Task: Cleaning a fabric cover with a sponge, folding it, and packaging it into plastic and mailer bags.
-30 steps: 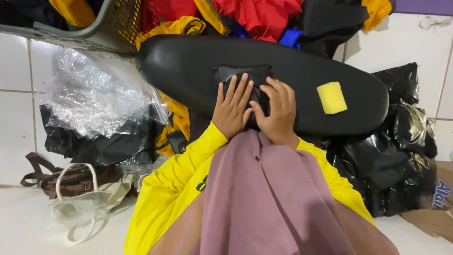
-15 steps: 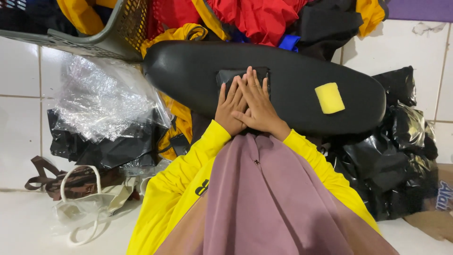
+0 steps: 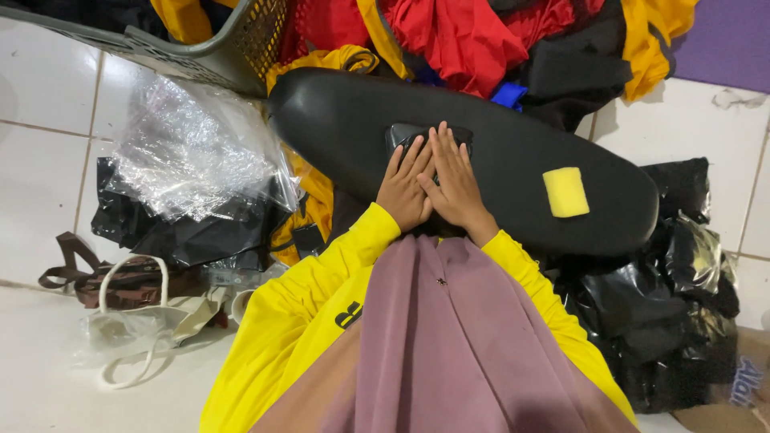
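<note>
Both hands lie flat and side by side, fingers stretched out and pressed down, pinching nothing: the left hand [image 3: 405, 188] and the right hand [image 3: 455, 186] touch along their inner edges, the right partly overlapping the left. Under the fingertips sits a small folded black cloth piece [image 3: 427, 136], which rests on the middle of a long black padded ironing board [image 3: 361, 128] lying across the view. A yellow sponge block [image 3: 566, 192] sits on the same board, to the right of the hands and apart from them. Yellow sleeves and a mauve headscarf [image 3: 449, 345] fill the lower view. Behind the board is a heap of red, yellow and black garments [image 3: 481, 40], with a grey plastic laundry basket [image 3: 216, 56] at upper left. Left of the board lies a crumpled clear plastic bag [image 3: 192, 152] over black bags; more black plastic bags [image 3: 674, 305] lie at right. Everything rests on a white tiled floor [image 3: 40, 96], where a brown strap [image 3: 88, 273] and a white tote bag [image 3: 136, 329] also lie.
</note>
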